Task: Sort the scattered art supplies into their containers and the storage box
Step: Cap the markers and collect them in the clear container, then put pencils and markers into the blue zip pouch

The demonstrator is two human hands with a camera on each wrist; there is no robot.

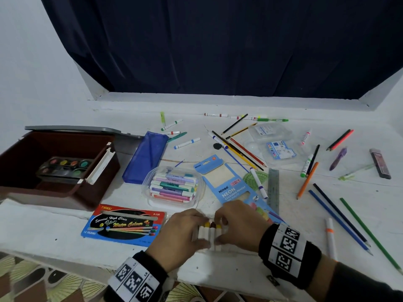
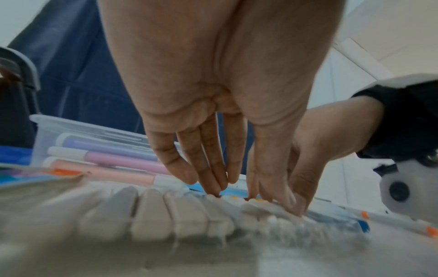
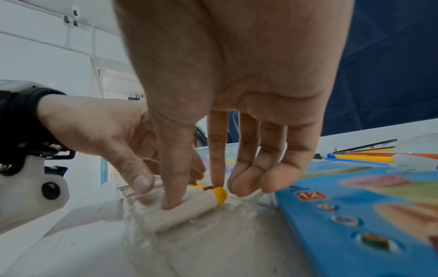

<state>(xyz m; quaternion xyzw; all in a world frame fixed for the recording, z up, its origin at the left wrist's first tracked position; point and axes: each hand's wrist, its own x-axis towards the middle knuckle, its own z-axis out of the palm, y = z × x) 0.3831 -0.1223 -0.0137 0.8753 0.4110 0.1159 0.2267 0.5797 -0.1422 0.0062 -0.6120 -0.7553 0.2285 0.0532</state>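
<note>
Head: your left hand and right hand pinch a row of paint tubes near the table's front edge | Left wrist: fingers straight down on tube caps beside marker tub | Right wrist: thumb presses yellow-capped tube, pencil box just beside.

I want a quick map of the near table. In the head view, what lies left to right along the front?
Brown storage box → water colour pack → left hand → right hand → orange-banded white marker → green pencil.
</note>
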